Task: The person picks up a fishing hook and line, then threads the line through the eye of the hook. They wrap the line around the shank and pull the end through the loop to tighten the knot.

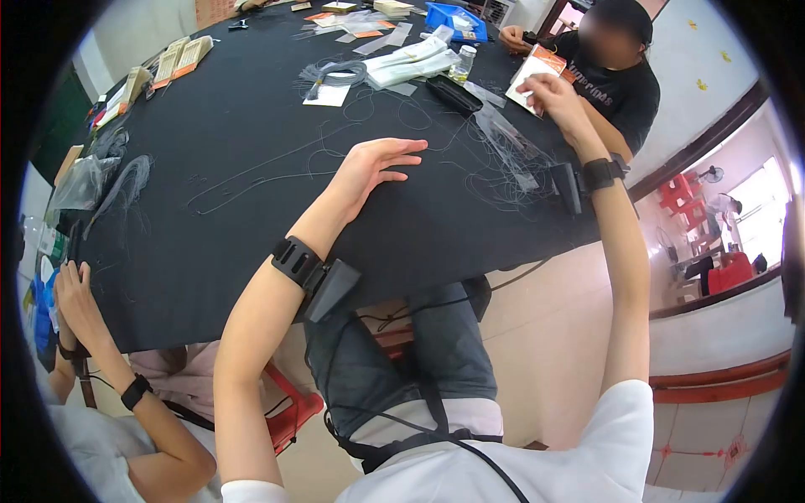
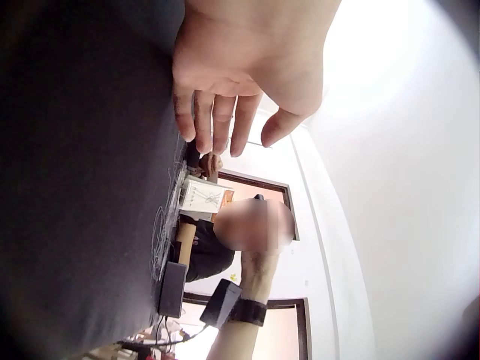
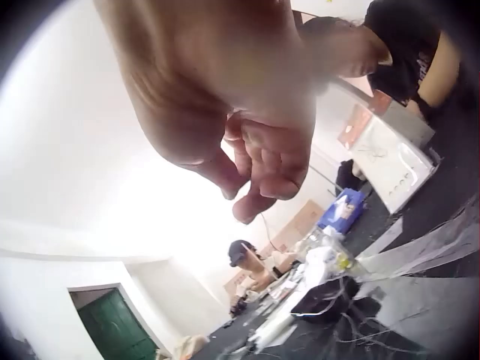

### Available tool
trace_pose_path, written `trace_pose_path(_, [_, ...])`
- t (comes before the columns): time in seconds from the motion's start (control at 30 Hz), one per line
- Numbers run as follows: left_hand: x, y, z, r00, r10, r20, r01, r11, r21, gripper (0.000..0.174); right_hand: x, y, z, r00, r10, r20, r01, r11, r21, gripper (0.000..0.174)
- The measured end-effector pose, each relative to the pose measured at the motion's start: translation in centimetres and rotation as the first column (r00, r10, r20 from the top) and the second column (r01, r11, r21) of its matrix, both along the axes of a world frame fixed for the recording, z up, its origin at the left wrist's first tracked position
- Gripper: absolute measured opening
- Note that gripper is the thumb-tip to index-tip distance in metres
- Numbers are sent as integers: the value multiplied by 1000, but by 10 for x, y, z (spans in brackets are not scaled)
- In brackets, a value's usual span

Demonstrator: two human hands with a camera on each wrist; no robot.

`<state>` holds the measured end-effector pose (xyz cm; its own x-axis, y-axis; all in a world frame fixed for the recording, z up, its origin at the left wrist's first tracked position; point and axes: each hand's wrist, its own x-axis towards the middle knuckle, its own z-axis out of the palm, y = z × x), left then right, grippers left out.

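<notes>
My left hand (image 1: 373, 172) is held over the black-covered table, fingers extended and slightly spread, nothing in its palm. Thin grey line (image 1: 272, 184) lies in long loops on the cloth just left of it. Raised at the right, my right hand (image 1: 555, 99) has its fingers bent and the thumb tip near the index fingertip. I cannot tell whether a fine strand is pinched there. In the head view this hand overlaps a white and orange packaged card (image 3: 382, 157) in front of another person. Tangled clear line (image 1: 511, 180) and plastic sleeves (image 1: 503, 138) lie below it.
A coil of grey line (image 1: 331, 74), white bundles (image 1: 411, 63), a black case (image 1: 453, 94), a small bottle (image 1: 462, 63) and a blue tray (image 1: 457, 21) stand farther back. Another person's hands (image 1: 77, 302) are at the left edge. Both wrists wear camera straps.
</notes>
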<state>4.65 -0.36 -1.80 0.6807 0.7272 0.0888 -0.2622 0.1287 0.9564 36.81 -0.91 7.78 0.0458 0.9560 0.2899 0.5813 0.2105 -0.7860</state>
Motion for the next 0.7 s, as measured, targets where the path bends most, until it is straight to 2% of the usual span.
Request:
trace_pose_path(0.03, [0,0,0,1000,1,-2,-1,1000,0,42,-2,-2,7,996,52,-72,-47,996,73,25])
trace_pose_path(0.13, [0,-4,8,1000,18,-15,-17,999,27,42,-22,-14,32,995,91,-32,-86,986,146,25])
trace_pose_path(0.23, [-1,-4,10,999,38,18,-39,999,28,43,-45,-22,47,979,202,33,-205,958,200,27])
trace_pose_path(0.27, [-1,-5,11,999,39,30,-40,998,43,45,-59,-27,50,978,203,43,-207,954,218,22])
trace_pose_path(0.4, [-1,-5,13,996,28,85,-37,993,112,50,-86,-38,61,956,242,168,-259,962,89,20])
trace_pose_path(0.5, [-1,-8,16,992,33,126,-53,986,157,55,-120,-54,70,977,213,2,-212,975,-70,14])
trace_pose_path(0.63, [-4,-7,19,978,-12,207,-21,988,153,60,-137,-58,68,946,324,16,-321,942,-97,13])
trace_pose_path(0.67, [-4,-7,20,980,-18,198,-15,986,164,61,-139,-60,70,951,299,72,-287,947,-141,14])
trace_pose_path(0.7, [-4,-7,21,982,-25,189,-9,984,175,61,-136,-57,65,939,323,116,-313,945,-96,17])
